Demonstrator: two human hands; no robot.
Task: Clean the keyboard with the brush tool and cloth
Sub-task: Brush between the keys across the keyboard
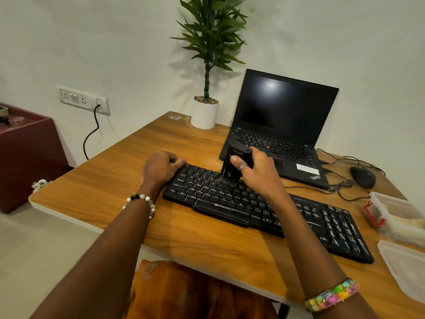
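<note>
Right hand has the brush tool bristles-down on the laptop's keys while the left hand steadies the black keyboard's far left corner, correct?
Not quite. In the head view the brush tool, held in the right hand, has its bristles down on the black keyboard, on its upper rows, not on the laptop behind it. The left hand does rest on the keyboard's far left corner.

"ZEBRONICS" on keyboard (264, 210); "ThinkPad" on laptop (282, 139)

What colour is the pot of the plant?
White pot, seen in the head view.
</note>
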